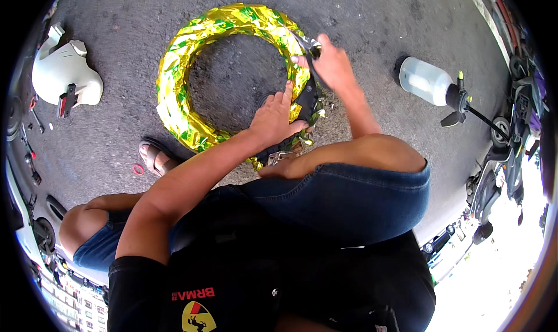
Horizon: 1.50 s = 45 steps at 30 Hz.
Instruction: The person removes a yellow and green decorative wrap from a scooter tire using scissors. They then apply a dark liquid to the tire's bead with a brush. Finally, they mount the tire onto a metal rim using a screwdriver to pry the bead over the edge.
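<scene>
A ring (174, 88), apparently a tire, wrapped in shiny yellow-and-green foil, lies on the pavement, with a dark section (309, 96) exposed at its right. My left hand (273, 114) rests on that right side, fingers stretched along the wrapping. My right hand (331, 64) grips what looks like scissors (314, 50) with black handles, their silver blades against the foil at the upper right. Torn scraps (305, 137) lie beside the ring's lower right, near my knee.
A white plastic panel (67, 76) and scattered tools (36, 120) lie left, with a red band (138, 169) near my sandalled foot (157, 154). A translucent sprayer bottle (424, 82) lies right. Scooters (494, 181) stand along the right rim, other vehicles along the lower edges.
</scene>
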Motion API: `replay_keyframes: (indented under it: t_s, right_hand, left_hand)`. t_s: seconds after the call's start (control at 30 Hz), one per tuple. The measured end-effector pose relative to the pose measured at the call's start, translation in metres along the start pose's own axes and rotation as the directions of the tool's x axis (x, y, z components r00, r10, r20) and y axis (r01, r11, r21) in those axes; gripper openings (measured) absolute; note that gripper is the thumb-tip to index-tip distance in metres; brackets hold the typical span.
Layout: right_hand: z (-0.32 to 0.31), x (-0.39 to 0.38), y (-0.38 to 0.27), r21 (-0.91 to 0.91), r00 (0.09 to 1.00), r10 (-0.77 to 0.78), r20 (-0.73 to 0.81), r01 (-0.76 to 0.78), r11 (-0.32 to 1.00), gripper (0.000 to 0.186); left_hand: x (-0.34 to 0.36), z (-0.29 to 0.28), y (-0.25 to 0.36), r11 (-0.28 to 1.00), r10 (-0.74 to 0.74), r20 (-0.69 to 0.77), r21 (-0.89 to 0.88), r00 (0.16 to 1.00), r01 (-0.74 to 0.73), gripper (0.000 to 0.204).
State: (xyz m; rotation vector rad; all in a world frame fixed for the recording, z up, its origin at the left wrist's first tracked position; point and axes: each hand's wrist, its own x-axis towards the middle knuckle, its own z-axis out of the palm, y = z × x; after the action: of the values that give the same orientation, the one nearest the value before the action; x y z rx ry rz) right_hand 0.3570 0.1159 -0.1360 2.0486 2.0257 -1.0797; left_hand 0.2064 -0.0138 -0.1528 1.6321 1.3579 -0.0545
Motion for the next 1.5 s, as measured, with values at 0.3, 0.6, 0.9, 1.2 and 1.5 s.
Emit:
replay_keyframes:
  t_s: [0.3,0.6,0.9,1.2,1.5]
  right_hand:
    - [0.004,0.013,0.027,0.254,1.000,-0.031,-0.003,0.031,0.967,0.066]
    - [0.085,-0.108,0.076,0.769,0.970,0.230,-0.077,-0.089,0.633,0.056]
    - [0.060,-0.087,0.047,0.572,0.958,0.232,-0.170,-0.096,0.815,0.057]
    - [0.009,0.005,0.021,0.159,0.998,-0.038,-0.056,0.047,0.986,0.070]
    - [0.018,0.000,0.033,0.300,0.996,-0.083,0.021,0.072,0.951,0.062]
  left_hand:
    - [0.004,-0.023,0.000,0.962,-0.106,0.076,-0.243,0.991,0.122,0.115]
    - [-0.027,-0.081,-0.026,0.986,0.146,0.420,0.011,0.896,-0.166,0.111]
    - [0.011,-0.019,0.008,0.991,0.017,0.021,0.131,1.000,-0.019,0.106]
    - [-0.001,-0.018,-0.002,0.992,-0.006,0.058,0.129,0.998,-0.001,0.103]
    - [-0.037,-0.049,-0.023,0.979,0.095,0.254,0.154,0.963,-0.137,0.095]
